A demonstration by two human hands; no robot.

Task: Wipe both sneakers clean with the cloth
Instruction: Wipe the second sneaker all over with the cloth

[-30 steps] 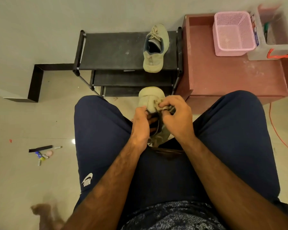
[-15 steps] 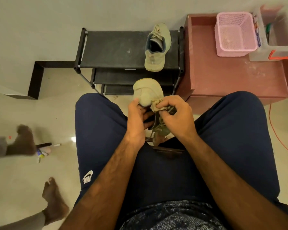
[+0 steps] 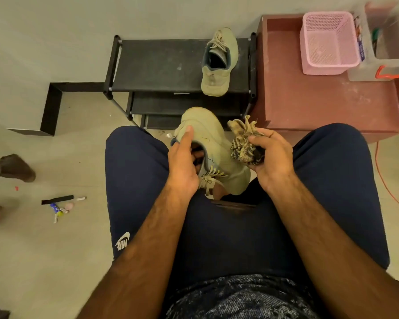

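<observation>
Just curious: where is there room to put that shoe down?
Black rack's top shelf, left of the beige sneaker; reddish wooden tray, in front of the pink mesh basket. Crowded nearer the person: held sneaker, striped cloth.

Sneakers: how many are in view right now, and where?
2. The near sneaker is gripped by the left hand over the lap, beside the cloth in the right hand. The far sneaker lies on the top shelf of the black rack. Lower shelves are partly hidden.
</observation>
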